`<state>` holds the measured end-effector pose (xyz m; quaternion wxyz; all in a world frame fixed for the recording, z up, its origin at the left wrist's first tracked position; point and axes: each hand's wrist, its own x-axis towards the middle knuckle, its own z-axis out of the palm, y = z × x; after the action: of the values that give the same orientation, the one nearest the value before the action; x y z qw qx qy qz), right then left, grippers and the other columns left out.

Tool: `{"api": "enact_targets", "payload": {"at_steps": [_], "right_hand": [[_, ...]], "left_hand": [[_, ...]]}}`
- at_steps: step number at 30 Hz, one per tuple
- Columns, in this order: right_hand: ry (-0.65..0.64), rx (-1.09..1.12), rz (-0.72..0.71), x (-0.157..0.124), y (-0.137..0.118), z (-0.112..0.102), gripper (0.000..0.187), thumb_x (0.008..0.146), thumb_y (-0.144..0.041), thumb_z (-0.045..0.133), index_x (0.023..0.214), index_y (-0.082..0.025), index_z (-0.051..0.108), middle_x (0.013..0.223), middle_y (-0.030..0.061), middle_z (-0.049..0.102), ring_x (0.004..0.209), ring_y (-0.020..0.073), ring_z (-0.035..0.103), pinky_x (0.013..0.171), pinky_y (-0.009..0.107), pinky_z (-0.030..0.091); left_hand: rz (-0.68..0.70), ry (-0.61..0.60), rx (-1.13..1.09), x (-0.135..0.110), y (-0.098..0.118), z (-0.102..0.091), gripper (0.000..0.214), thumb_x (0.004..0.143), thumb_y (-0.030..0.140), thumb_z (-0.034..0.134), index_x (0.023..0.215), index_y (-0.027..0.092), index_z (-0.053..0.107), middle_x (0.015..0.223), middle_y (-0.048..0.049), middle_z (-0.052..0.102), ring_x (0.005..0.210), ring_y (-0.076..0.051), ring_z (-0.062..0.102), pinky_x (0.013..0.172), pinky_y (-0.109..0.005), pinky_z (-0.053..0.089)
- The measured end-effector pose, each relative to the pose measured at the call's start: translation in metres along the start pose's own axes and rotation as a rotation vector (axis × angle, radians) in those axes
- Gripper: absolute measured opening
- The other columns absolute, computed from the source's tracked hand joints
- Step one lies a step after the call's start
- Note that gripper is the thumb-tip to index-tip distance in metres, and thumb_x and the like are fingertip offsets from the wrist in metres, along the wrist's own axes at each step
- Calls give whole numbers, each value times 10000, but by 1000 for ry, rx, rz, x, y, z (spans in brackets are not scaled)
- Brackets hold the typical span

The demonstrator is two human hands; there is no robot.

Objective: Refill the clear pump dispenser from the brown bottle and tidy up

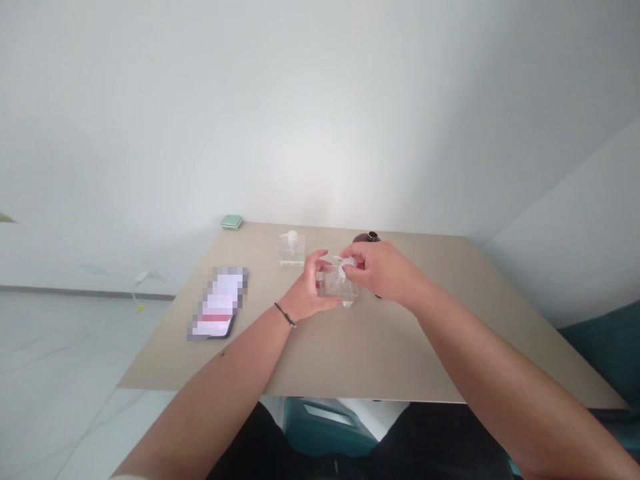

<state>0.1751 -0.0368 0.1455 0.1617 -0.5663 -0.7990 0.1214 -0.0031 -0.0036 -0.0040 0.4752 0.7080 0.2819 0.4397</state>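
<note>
Bottle [337, 287], clear and square, held steady in curled left hand [311, 291]; right hand [379, 270] pinching white pump head [345, 266] firmly, mid-frame.

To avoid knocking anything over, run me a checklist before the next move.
1. Left hand grips the clear bottle: ok.
2. Right hand pinches its white top: ok.
3. Liquid inside the clear bottle: cannot tell.
4. Second clear pump bottle stands upright, apart from both hands: ok.
5. Dark brown bottle free of the right hand: cannot tell, the hand overlaps it in view.
6. Phone lies apart from both hands: ok.
</note>
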Motion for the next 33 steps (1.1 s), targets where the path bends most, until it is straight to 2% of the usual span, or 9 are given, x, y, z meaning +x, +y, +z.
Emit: {"api": "enact_targets", "payload": {"at_steps": [4,7,9,12,15,21,24,27,33], "right_hand": [[-110,125,-31,-2,12,10,301,841,-242,603,1097,-211,759,837,19,701,699,157,580,677,287,408],[-48,265,-134,-4,28,21,359,807,-239,635,1148,-224,745,916,33,691,780,182,599,727,308,451],[29,361,-152,-6,38,32,313,810,-274,652,1104,-232,752,965,47,677,855,205,614,789,338,475],[136,501,-106,-9,45,53,218,834,-327,651,1011,-234,740,1052,68,661,968,229,620,830,361,481],[214,583,-34,-13,44,75,203,839,-351,648,997,-230,690,1064,66,659,968,228,612,812,360,474],[249,817,84,-21,49,110,365,803,-431,709,1082,-240,570,1047,47,665,957,237,621,892,416,487],[214,906,25,-21,52,117,389,826,-434,695,1154,-250,595,1149,69,674,1073,265,630,966,447,484],[193,935,-41,-20,52,120,314,883,-417,628,1159,-268,650,1216,70,680,1141,267,630,1013,447,473],[223,902,89,-17,52,127,360,787,-424,731,1086,-247,637,1062,39,704,1025,255,640,939,431,510]], "left_hand": [[-6,11,-49,0,1,0,1034,688,312,882,1465,322,200,1272,-90,551,1102,-243,625,866,-400,555],[-10,2,-84,0,2,1,1027,696,328,876,1465,318,195,1274,-92,545,1137,-252,611,891,-414,552],[-17,-7,-109,0,3,2,1042,695,341,881,1471,313,186,1269,-96,538,1157,-260,601,917,-431,547],[-20,-3,-109,1,1,3,1056,682,358,892,1475,299,196,1246,-96,535,1181,-276,585,979,-475,519],[-4,-13,-79,0,-2,3,1058,675,344,895,1472,285,202,1215,-92,531,1187,-284,584,1034,-512,481],[-51,-88,-39,-3,-1,-1,1026,689,284,865,1470,298,198,1245,-92,512,1113,-253,607,1032,-500,482],[-73,-103,17,-4,-1,-3,1000,680,251,856,1453,284,222,1260,-99,505,1117,-255,601,1027,-485,486],[-84,-117,77,-4,-2,-4,1004,659,227,855,1441,275,228,1273,-105,479,1141,-270,591,1005,-466,503],[-109,-149,182,-4,-2,-7,996,655,214,832,1443,267,224,1262,-102,474,1075,-257,597,979,-466,510]]}}
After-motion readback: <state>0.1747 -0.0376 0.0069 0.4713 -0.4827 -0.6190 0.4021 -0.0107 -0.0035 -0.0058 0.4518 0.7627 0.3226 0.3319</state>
